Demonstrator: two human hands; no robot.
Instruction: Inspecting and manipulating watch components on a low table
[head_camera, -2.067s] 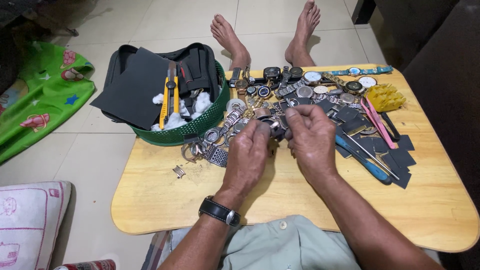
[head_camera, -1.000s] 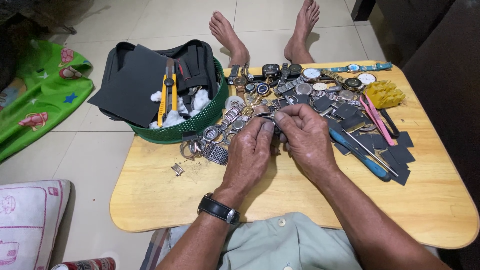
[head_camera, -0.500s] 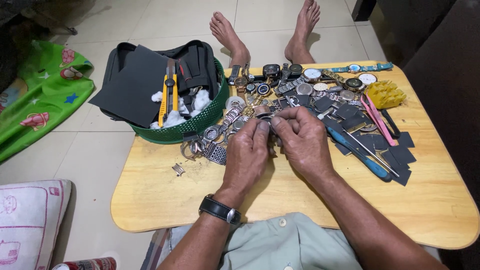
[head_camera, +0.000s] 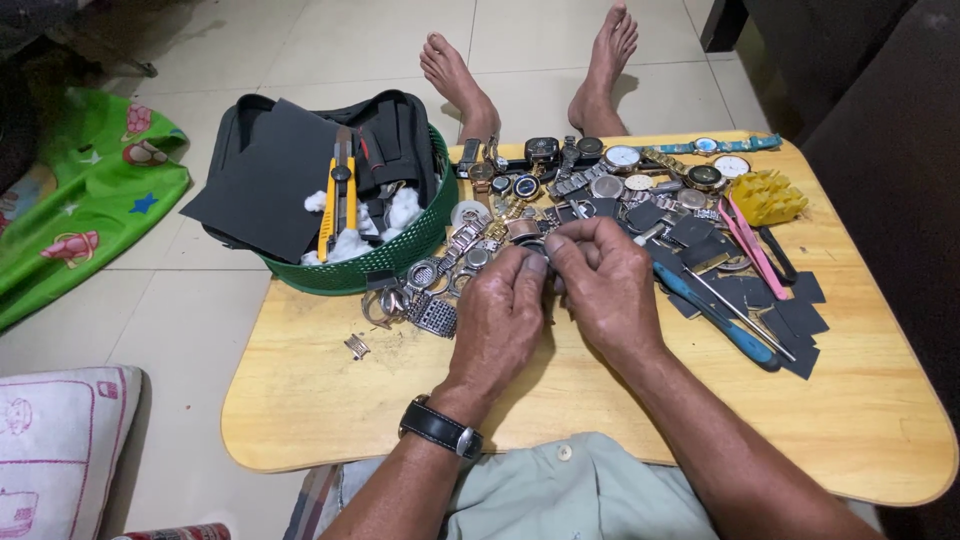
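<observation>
My left hand and my right hand meet fingertip to fingertip over the middle of a low wooden table. Between the fingers they pinch a small metal watch part, mostly hidden by the fingers. A black wristwatch sits on my left wrist. Just beyond the hands lies a heap of wristwatches and metal bands. Loose metal bracelets lie to the left of my left hand.
A green basket with a yellow utility knife, white cotton and dark sheets stands at the table's left back. A blue-handled screwdriver, pink tweezers, a yellow piece and dark squares lie right. Someone's bare feet rest beyond the table.
Both hands stay joined at the same spot; only the fingers shift slightly around the small part. The view has barely moved.
</observation>
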